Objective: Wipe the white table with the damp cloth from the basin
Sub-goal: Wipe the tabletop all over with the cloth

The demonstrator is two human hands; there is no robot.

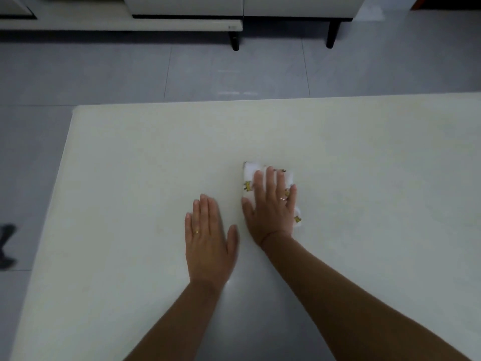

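**Flat palm pins the cloth mid-table**

The left grip lies flat on the white table, fingers straight and together, holding nothing; it seems to act as a brace. Just to its right, the right grip presses spread, straight fingers down on the folded damp cloth. The cloth sits mid-table under palm and fingers, white corners showing past the fingertips and beside the wrist. It looks light, soft and limp. Wet, it would likely bunch if pinched, so broad pressure over its middle probably suits it best.
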